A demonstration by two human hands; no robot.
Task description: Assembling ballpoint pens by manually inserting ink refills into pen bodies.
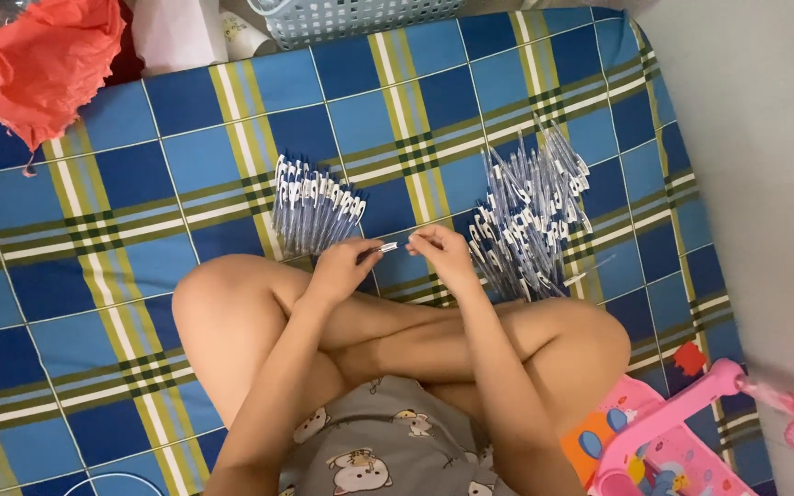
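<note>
Fingers (367, 253) of the left hand (342, 268) pinch one end of a small pen (388, 247), and the right hand (441, 250) pinches the other end. Both hands are closed on it. The pen sits in the air between them, just above the crossed legs and the blue checked mattress (140, 184).

A neat pile of pens (314, 209) lies just past the left hand. A bigger, messier pile (533, 216) lies just beside the right hand, almost touching it.

To do this well, I think both hands should keep the pen straight and push gently, so the small part does not slip or bend.

Room is good on the left, where the mattress is bare. On the right it is tight: the messy pile is near, then the mattress edge and the floor. A pink toy (673, 441) sits by the right knee. A basket (351, 16) and orange cloth (39, 64) are far off at the top.
</note>
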